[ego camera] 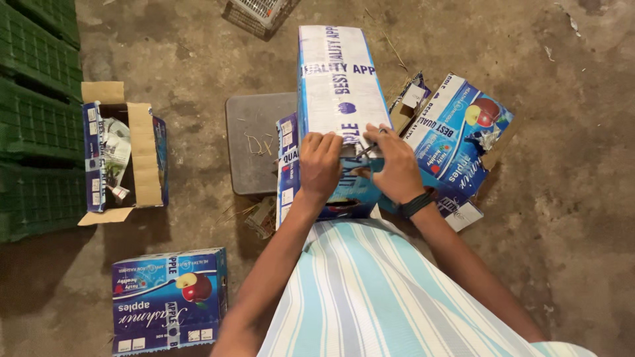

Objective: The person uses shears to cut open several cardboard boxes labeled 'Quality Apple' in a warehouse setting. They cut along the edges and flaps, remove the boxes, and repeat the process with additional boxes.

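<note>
The taped apple carton (340, 99) stands at frame centre on a grey platform (251, 139). Left hand (320, 165) presses its near edge, fingers curled closed. Right hand (397, 165) pinches a thin dark tool (368, 151). An open carton (122, 155) lies at 9 o'clock; a closed carton (169, 301) at 7 o'clock.

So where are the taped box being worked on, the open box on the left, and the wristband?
Taped box (340, 79), head view, on its taped top face.
Open box (144, 142), head view, on its brown inner flap.
Wristband (415, 204), head view, on the dark band at the right wrist.
</note>
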